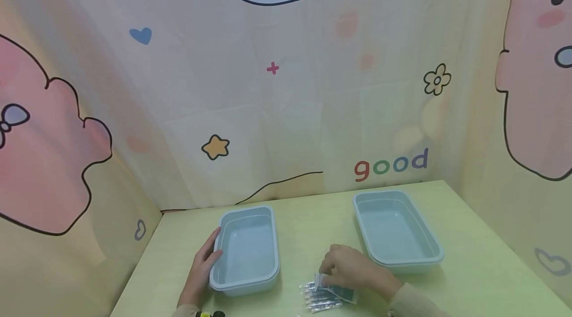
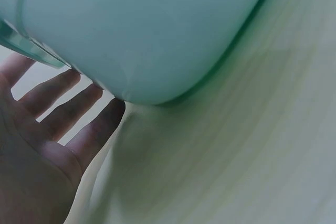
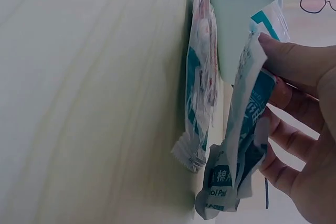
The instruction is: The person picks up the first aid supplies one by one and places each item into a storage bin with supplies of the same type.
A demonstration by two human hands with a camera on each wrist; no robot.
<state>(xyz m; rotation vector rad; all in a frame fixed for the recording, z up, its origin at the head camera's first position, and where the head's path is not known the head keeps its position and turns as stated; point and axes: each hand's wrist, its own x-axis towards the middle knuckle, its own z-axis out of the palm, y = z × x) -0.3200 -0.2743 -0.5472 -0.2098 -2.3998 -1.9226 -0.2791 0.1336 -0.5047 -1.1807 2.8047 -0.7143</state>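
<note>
Pinch lightly: right hand (image 1: 350,266) grips alcohol-pad packaging (image 3: 255,100) toward surface's (image 1: 308,227) front edge; left hand (image 1: 202,271), fingers extended, touches left basin (image 1: 248,288).

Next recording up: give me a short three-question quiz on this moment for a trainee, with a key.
1. Multiple choice: what does the right hand pinch?
A) a light-blue plastic basin's rim
B) thin white-and-teal printed packaging
C) a fold of the patterned backdrop

2. True or false: the left hand touches the side of the left light-blue rectangular plastic basin.

3. Short answer: how many light-blue basins stand on the pale yellow-green tabletop?

Key:
1. B
2. True
3. Two: the left one and the right basin
</note>
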